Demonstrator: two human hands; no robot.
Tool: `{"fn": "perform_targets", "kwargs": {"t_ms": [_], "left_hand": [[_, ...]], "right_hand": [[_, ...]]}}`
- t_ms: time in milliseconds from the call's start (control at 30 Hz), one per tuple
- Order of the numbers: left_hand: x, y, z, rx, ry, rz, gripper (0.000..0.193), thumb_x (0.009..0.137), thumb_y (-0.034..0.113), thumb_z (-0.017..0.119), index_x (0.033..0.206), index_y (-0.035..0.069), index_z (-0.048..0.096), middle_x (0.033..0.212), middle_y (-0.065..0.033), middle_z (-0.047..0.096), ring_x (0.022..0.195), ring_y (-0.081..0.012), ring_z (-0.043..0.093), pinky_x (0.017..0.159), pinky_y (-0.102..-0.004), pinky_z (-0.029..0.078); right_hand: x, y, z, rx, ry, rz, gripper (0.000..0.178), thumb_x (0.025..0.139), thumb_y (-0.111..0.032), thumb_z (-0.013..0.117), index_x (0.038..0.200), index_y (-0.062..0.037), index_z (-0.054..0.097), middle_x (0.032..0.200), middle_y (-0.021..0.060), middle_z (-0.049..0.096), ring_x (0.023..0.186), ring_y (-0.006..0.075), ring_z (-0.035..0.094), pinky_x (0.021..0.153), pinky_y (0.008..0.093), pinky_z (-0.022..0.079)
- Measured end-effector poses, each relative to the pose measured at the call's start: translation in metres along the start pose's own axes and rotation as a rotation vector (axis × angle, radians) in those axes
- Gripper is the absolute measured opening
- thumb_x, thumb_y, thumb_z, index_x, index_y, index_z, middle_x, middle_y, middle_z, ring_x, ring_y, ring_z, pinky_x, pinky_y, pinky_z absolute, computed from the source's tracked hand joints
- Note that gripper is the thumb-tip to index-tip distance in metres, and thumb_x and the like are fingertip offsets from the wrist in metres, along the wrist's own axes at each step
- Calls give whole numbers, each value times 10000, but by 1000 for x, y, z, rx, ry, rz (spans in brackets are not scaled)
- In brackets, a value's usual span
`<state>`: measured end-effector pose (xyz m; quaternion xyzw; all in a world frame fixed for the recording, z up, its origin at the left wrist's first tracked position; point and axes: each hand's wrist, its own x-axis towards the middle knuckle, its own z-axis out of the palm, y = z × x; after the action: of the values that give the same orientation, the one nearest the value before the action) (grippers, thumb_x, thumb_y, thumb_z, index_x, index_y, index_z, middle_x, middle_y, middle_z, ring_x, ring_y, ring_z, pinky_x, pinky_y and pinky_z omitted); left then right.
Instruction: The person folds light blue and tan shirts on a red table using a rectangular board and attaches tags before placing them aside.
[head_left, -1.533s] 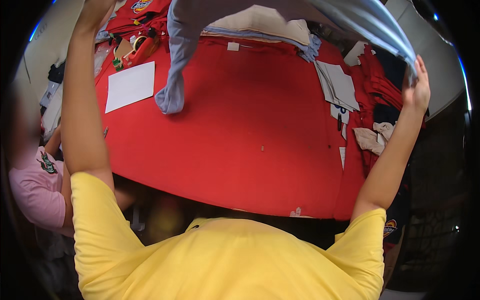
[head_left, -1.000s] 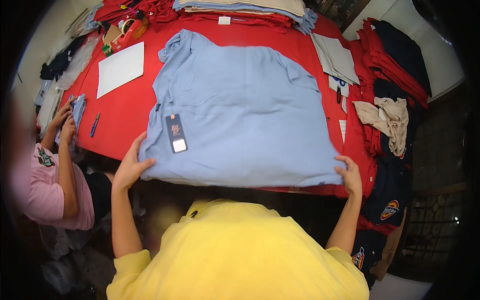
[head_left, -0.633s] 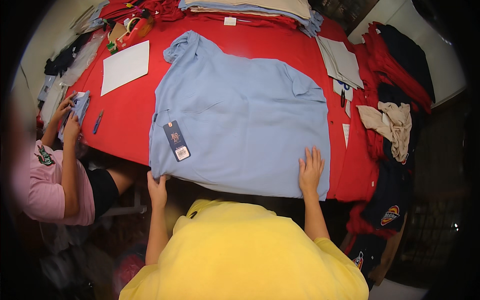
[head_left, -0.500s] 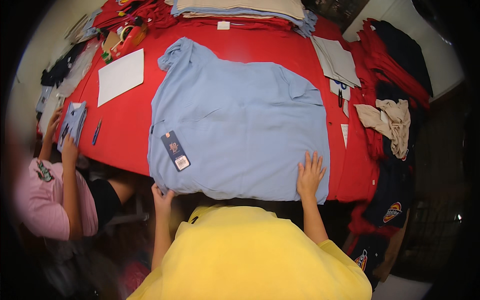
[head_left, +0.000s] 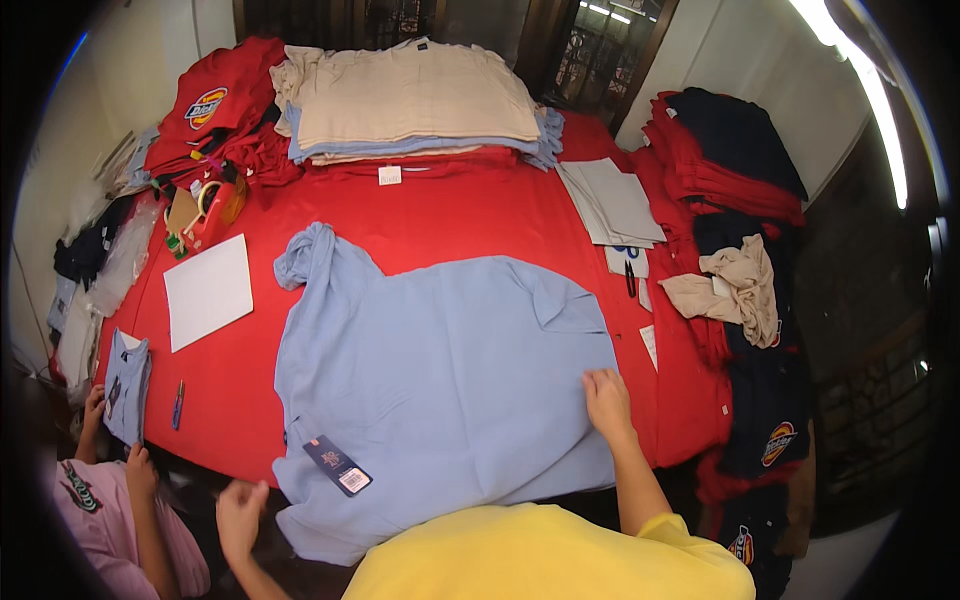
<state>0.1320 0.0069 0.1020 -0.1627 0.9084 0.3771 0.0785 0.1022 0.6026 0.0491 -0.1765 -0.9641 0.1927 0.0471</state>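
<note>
A light blue shirt (head_left: 450, 370) lies spread on the red-covered table (head_left: 430, 220), its lower left corner hanging over the near edge. A dark hang tag (head_left: 337, 466) rests on its lower left part. My left hand (head_left: 241, 515) is just left of that corner, apart from the cloth, with thumb and fingers parted and nothing in them. At the shirt's right side, my right hand (head_left: 608, 402) has its fingers bent and closed on the fabric near the edge.
Folded beige and blue shirts (head_left: 415, 100) are stacked at the back, beside red garments (head_left: 215, 110). A white sheet (head_left: 210, 292), a pen (head_left: 178, 405) and a tape dispenser (head_left: 210, 215) lie left. Grey sheets (head_left: 610, 200) lie right. A co-worker (head_left: 130, 520) handles a folded shirt (head_left: 128, 390).
The view has tilted up. My left hand has let go of the shirt's lower left corner and moved left. My right hand has gone from lying flat to bent fingers higher on the right side.
</note>
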Motion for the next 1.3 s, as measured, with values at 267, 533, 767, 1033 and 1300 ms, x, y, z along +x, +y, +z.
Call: {"fn": "perform_targets", "kwargs": {"t_ms": [267, 533, 767, 1033, 1300], "left_hand": [[292, 156, 150, 131, 435, 228, 678, 864, 399, 647, 1381, 22, 424, 1339, -229, 480, 1219, -374, 460, 1016, -448, 382], [426, 237, 155, -768, -328, 264, 335, 834, 80, 670, 1121, 70, 498, 1076, -114, 604, 990, -240, 605, 860, -359, 499], [506, 214, 135, -984, -96, 616, 491, 826, -67, 508, 1301, 58, 493, 1289, -140, 529, 1170, -252, 535, 992, -323, 425], [359, 221, 191, 315, -12, 614, 435, 921, 295, 541, 1318, 115, 537, 1431, -139, 425, 1316, -357, 385, 1100, -473, 298], [390, 219, 178, 33, 474, 688, 473, 901, 313, 600, 1261, 22, 505, 1280, -166, 527, 1164, -368, 508, 966, -451, 427]], "right_hand": [[204, -9, 51, 102, 108, -42, 224, 807, -191, 714, 961, -35, 673, 866, 177, 663, 853, 320, 647, 769, 421, 505], [341, 69, -35, 470, 391, 106, 168, 691, -29, 721, 857, -46, 706, 679, 90, 651, 662, 174, 598, 643, 315, 478], [338, 9, 20, -181, 543, 158, 237, 737, -65, 698, 970, -76, 655, 1022, 129, 636, 983, 316, 572, 830, 427, 443], [286, -23, 84, -293, 334, -69, 459, 913, -288, 552, 1336, -120, 493, 1433, 135, 413, 1314, 332, 382, 1052, 618, 260], [268, -1, 50, 25, 305, -27, 556, 954, -379, 486, 1422, -91, 401, 1477, 200, 347, 1361, 369, 321, 1109, 525, 249]]}}
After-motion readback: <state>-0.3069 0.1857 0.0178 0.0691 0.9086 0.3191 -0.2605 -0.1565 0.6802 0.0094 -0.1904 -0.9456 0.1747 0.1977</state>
